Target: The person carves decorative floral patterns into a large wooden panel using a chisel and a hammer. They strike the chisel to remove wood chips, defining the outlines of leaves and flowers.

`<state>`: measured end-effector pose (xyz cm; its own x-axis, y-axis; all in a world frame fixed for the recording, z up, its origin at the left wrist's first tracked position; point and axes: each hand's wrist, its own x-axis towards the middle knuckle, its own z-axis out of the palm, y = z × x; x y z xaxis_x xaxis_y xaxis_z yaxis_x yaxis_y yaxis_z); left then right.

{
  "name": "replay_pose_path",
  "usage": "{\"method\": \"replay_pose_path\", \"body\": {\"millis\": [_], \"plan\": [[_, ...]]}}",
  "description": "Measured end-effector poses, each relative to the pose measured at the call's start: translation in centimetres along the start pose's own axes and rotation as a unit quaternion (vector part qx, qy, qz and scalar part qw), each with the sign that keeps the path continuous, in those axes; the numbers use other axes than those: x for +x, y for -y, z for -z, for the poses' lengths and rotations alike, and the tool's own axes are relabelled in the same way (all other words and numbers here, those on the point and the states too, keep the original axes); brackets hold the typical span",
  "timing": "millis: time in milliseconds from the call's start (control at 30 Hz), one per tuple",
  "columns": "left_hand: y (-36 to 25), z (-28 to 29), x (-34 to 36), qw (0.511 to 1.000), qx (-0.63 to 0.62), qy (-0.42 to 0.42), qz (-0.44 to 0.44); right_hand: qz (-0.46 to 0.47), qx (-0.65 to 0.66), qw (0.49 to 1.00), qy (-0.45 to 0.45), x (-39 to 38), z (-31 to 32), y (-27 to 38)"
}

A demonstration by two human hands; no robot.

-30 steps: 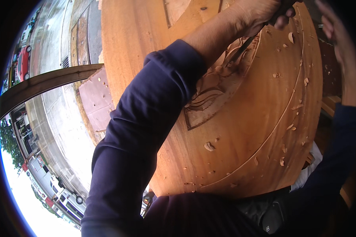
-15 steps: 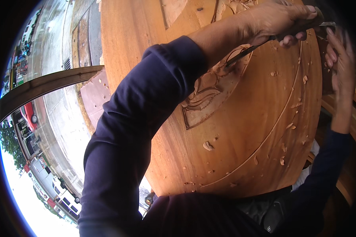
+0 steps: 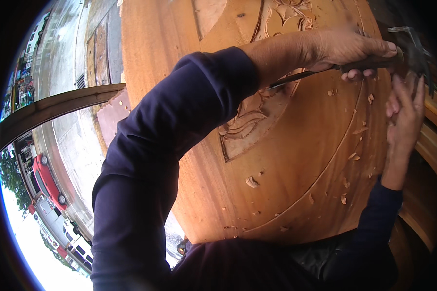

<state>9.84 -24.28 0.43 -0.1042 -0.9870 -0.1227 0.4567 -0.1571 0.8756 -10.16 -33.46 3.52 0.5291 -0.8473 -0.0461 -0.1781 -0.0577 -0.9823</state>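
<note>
The right hand is now near the end of the chisel

Closest to the body is the near edge of the big wooden panel. A curled wood chip lies on the near part of the panel, and more little chips lie along its right side.

Farther up the panel are carved leaves, cut into the wood. The chisel's thin blade reaches into this carved part. I can't tell if the tip is biting in.

The left hand is over the panel's upper right part. Its fingers are wrapped around the chisel handle, with the thumb along the top. The handle has swung toward the body, so the chisel leans another way, and its end pokes past the panel's right edge.

The right hand has come in too, beside that edge. A dark metal tool, maybe a hammer, is just above its fingers. I can't tell if they grip it. To me, this looks like both hands lining up for carving.

Far off, left of the panel, a red car has moved along the road.
</note>
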Motion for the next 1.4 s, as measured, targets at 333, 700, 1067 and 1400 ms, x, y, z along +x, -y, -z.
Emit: {"method": "replay_pose_path", "body": {"millis": [333,700,1067,1400], "plan": [[-2.1,-0.3,-1.7,0.994,-0.017,0.090,-0.055,-0.002,-0.009,1.000,-0.003,-3.4,1.6,-1.6],[-4.4,1.0,-3.0,0.967,0.044,-0.090,-0.236,-0.029,0.001,0.999,-0.025,-6.2,4.3,-2.4],[-4.0,2.6,0.0,0.970,-0.009,-0.083,-0.227,0.022,0.001,0.999,-0.048,-4.9,5.5,-1.3],[-4.1,3.0,0.2,0.981,-0.076,0.001,-0.176,0.052,-0.010,0.998,-0.034,-3.6,6.9,-1.3]]}}
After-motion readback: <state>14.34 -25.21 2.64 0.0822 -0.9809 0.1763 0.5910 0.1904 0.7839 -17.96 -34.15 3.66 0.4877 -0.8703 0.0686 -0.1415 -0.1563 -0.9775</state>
